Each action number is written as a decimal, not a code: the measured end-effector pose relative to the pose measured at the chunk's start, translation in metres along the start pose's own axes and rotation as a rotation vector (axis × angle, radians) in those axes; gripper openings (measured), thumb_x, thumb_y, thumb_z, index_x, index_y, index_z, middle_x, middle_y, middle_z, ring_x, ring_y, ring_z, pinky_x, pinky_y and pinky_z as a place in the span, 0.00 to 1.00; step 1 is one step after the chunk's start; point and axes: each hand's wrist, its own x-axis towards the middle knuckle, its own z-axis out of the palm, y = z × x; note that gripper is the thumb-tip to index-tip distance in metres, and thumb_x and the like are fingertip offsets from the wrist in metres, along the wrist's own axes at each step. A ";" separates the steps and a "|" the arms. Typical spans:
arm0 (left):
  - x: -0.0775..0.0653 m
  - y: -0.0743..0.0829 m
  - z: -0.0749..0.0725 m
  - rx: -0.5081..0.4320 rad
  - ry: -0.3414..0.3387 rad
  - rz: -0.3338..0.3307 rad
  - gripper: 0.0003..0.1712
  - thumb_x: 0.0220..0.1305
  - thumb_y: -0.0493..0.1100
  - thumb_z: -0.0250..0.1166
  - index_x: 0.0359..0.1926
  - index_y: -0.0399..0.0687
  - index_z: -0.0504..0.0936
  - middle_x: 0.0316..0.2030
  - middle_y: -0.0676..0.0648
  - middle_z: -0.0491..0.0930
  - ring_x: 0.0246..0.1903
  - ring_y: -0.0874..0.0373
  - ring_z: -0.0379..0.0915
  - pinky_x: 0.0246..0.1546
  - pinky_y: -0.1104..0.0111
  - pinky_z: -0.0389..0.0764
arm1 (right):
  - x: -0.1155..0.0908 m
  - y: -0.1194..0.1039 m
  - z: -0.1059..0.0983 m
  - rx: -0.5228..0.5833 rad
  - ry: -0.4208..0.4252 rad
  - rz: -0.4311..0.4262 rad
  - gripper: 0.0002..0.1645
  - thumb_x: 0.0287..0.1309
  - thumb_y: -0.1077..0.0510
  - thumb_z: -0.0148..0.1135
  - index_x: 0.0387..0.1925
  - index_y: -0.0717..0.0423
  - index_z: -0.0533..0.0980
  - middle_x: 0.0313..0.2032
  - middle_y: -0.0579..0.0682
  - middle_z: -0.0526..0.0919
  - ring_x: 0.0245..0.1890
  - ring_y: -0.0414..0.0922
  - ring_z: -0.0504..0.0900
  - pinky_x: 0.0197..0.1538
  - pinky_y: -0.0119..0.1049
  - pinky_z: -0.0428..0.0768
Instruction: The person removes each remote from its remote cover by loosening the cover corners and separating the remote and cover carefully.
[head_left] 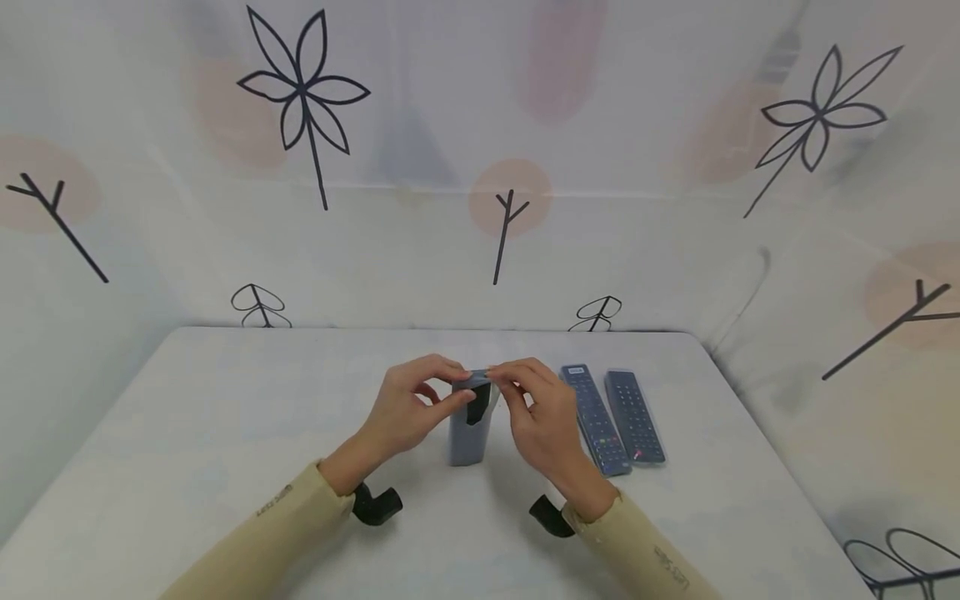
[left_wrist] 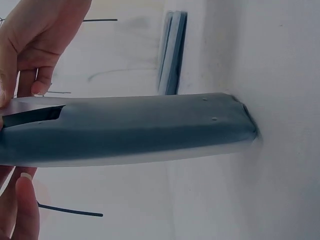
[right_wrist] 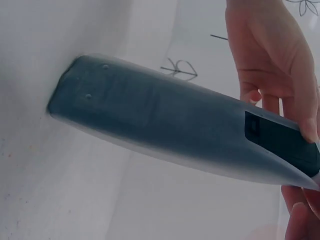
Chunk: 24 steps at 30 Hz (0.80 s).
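A dark remote control (right_wrist: pixel 282 145) stands on end on the table inside a translucent plastic cover (head_left: pixel 468 446). Near the top the cover gapes, so part of the remote's dark back shows bare. My left hand (head_left: pixel 408 407) pinches the top left edge, its thumb against the bare part in the right wrist view. At the top right, my right hand (head_left: pixel 542 414) pinches the cover's upper edge between thumb and fingers. The remote's far face is hidden.
Two more remotes lie on the white table (head_left: pixel 225 450) to the right, a longer one (head_left: pixel 597 421) and a shorter one (head_left: pixel 634 417), just beyond my right hand. A patterned white cloth (head_left: pixel 420 250) rises behind the table.
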 end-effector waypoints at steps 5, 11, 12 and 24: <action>0.000 0.000 0.000 -0.011 -0.018 -0.031 0.13 0.57 0.37 0.75 0.44 0.47 0.87 0.40 0.51 0.87 0.35 0.61 0.81 0.24 0.67 0.81 | 0.001 0.003 -0.003 0.010 -0.014 0.007 0.12 0.57 0.75 0.65 0.39 0.58 0.84 0.36 0.49 0.85 0.28 0.40 0.79 0.34 0.32 0.80; -0.001 -0.002 0.000 -0.016 -0.020 -0.014 0.12 0.57 0.36 0.75 0.43 0.48 0.87 0.38 0.51 0.87 0.33 0.62 0.80 0.22 0.68 0.79 | -0.002 0.006 -0.003 0.051 -0.019 0.074 0.12 0.59 0.74 0.64 0.39 0.57 0.85 0.35 0.47 0.84 0.28 0.39 0.79 0.34 0.29 0.79; -0.001 -0.002 0.000 -0.017 -0.020 -0.011 0.12 0.57 0.36 0.75 0.43 0.48 0.87 0.38 0.51 0.87 0.33 0.62 0.80 0.22 0.68 0.78 | -0.002 0.007 -0.003 0.053 -0.017 0.082 0.12 0.59 0.73 0.64 0.39 0.56 0.85 0.34 0.47 0.85 0.29 0.40 0.80 0.35 0.28 0.79; -0.002 -0.001 -0.001 -0.024 -0.038 -0.042 0.13 0.58 0.38 0.74 0.45 0.48 0.87 0.38 0.52 0.87 0.34 0.61 0.79 0.24 0.67 0.77 | -0.001 0.008 -0.002 0.077 -0.029 0.171 0.10 0.58 0.72 0.66 0.38 0.58 0.84 0.34 0.48 0.86 0.30 0.40 0.82 0.36 0.28 0.80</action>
